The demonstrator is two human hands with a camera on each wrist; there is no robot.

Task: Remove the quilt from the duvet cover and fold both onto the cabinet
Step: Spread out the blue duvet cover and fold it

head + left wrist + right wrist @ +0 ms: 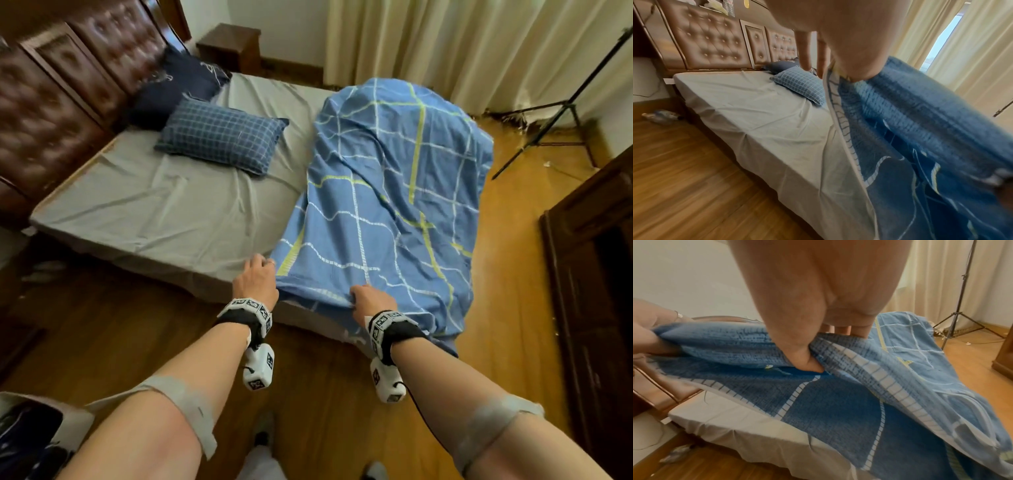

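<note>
A person's left hand (256,281) and right hand (368,303) grip the near hem of a blue checked duvet cover (394,205) at the foot of a bed, the left at the cover's near-left corner, the right just beside it along the same edge. The right wrist view shows the right thumb (807,360) pinching a fold of the fabric against curled fingers; in the left wrist view the cloth is gathered under the palm while two fingers (804,53) point out straight. The lifted hem gapes between the hands, but whether a quilt lies inside cannot be made out, and the cover's near-right corner droops off the mattress edge out of sight. The cover lies lengthwise on the bed's right half, over the grey sheet (164,205), its long axis running away from the person toward the cream curtains (445,44). A checked pillow (222,135) lies well apart to the left, near the tufted headboard (51,113).
</note>
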